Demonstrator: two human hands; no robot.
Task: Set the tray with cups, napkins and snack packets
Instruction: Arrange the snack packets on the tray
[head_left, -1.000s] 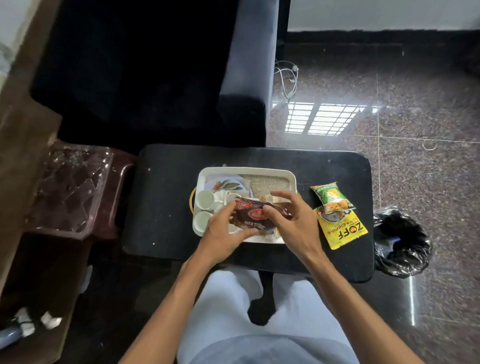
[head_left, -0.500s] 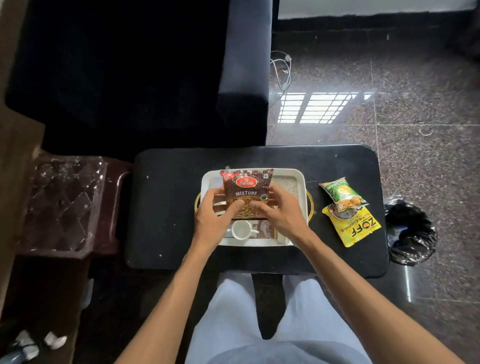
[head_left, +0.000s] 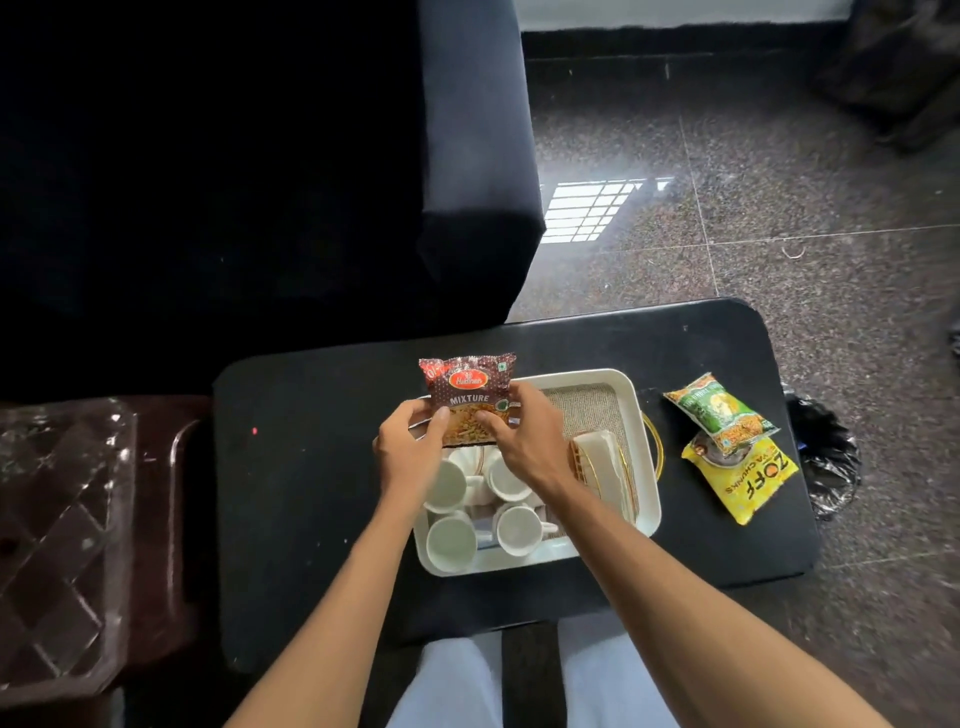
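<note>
Left hand and right hand each pinch a lower corner of the maroon foil "Mixture" snack packet, held upright over the far left corner of the white rectangular plastic tray; four white ceramic cups stand just below. Recommended: lay it flat on the bare woven mat, away from the cups and the napkin holder; release only once seated.
</note>
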